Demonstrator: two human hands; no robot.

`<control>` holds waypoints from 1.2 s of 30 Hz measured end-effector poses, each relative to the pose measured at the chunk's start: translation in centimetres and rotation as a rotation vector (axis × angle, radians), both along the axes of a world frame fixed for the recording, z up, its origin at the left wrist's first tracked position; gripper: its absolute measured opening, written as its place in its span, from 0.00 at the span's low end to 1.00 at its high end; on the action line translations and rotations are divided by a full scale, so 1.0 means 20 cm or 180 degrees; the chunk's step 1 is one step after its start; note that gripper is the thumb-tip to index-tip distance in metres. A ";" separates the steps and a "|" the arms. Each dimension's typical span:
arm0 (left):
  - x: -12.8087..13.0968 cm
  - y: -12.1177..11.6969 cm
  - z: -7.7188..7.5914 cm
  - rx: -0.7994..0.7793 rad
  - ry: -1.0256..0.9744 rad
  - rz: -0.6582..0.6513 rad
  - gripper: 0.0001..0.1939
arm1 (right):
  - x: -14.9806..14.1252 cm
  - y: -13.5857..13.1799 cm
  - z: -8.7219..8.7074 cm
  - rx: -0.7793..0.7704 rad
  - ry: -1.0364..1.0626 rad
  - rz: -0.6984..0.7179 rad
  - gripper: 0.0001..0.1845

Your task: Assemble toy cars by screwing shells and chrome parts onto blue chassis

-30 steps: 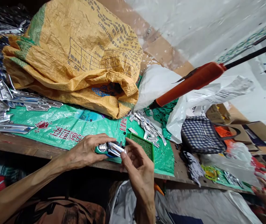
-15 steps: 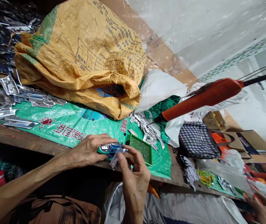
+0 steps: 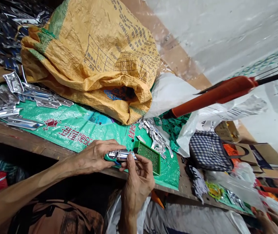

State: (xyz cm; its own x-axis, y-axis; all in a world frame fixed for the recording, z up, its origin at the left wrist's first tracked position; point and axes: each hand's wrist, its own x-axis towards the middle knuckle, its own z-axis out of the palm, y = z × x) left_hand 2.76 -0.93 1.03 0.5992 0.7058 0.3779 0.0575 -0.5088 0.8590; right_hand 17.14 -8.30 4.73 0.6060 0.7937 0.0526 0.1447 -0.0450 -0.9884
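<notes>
Both hands meet over the front edge of the wooden bench (image 3: 56,158), each pinching its end of one small assembly. The left hand (image 3: 92,159) grips a green plastic handle (image 3: 108,158) with a round black-and-white emblem; the right hand (image 3: 139,178) presses its thumb on a shiny metal plate (image 3: 125,155) that lies alongside the handle's far end, with the other fingers curled behind and beside it.

As far as can be judged, this piece is partway through: plate and handle sit together, roughly in line, but whether anything fastens them cannot be told at this size. Many similar-looking metal plates (image 3: 25,122) lie loose at the left on the green printed sheet (image 3: 87,122), and a heap of smaller silver parts (image 3: 153,133) lies beyond the hands, so much seems left over. Just beside the right hand is the green tray (image 3: 159,165), its floor strewn with tiny bits. An orange power screwdriver (image 3: 212,97) hangs slanted, apart from both hands.

As for pose, the left forearm stretches in from the lower left, back of the hand showing; the right rises steeply from below, its wrist upright and thumb pointing up.
</notes>
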 end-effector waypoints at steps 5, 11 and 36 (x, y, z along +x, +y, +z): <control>0.00 0.00 -0.03 0.0039 0.0065 0.0014 0.18 | 0.00 -0.03 -0.02 0.0058 0.0055 -0.0135 0.17; 0.00 0.00 -0.04 0.0047 0.0024 -0.0071 0.21 | 0.01 -0.03 -0.03 0.0135 0.0162 -0.0084 0.16; 0.02 0.00 -0.02 0.0244 -0.0015 0.0299 0.18 | 0.10 -0.09 0.04 -0.0114 -0.1609 0.0412 0.09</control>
